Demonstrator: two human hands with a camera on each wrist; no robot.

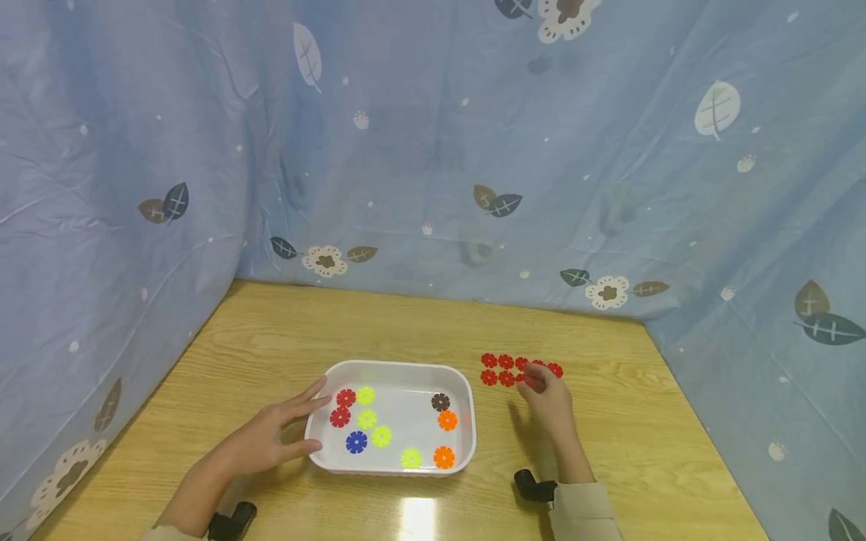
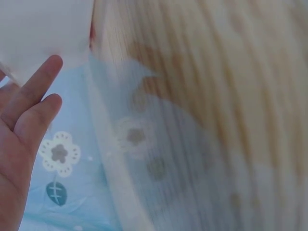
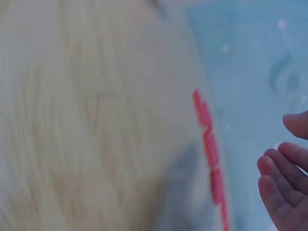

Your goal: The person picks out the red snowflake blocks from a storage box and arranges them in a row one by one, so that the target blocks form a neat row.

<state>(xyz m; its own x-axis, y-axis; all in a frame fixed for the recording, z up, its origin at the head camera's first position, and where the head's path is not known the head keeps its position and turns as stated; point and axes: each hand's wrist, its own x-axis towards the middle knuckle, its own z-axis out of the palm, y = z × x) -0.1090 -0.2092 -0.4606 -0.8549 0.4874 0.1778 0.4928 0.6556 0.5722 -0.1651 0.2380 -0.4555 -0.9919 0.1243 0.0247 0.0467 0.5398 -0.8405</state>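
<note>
A white plastic tray (image 1: pixel 406 370) holds several notched plastic discs, among them a blue disc (image 1: pixel 356 442), a brown disc (image 1: pixel 440 402) and a red disc (image 1: pixel 340 417). At the tray's left end, my left hand (image 1: pixel 277 432) has its fingers spread, fingertips at the rim and thumb by the near corner. To the right of the tray, red discs (image 1: pixel 506 362) lie in two rows on the table. Over the right part of these rows is my right hand (image 1: pixel 549 398), covering some of them. The right wrist view shows its thumb and fingers apart, with no disc between them.
The wooden table (image 1: pixel 325 323) meets a blue patterned curtain (image 1: pixel 419 150) at the back and both sides. Dark wrist cameras are strapped to both wrists, the left one (image 1: pixel 233 521) near the table's front.
</note>
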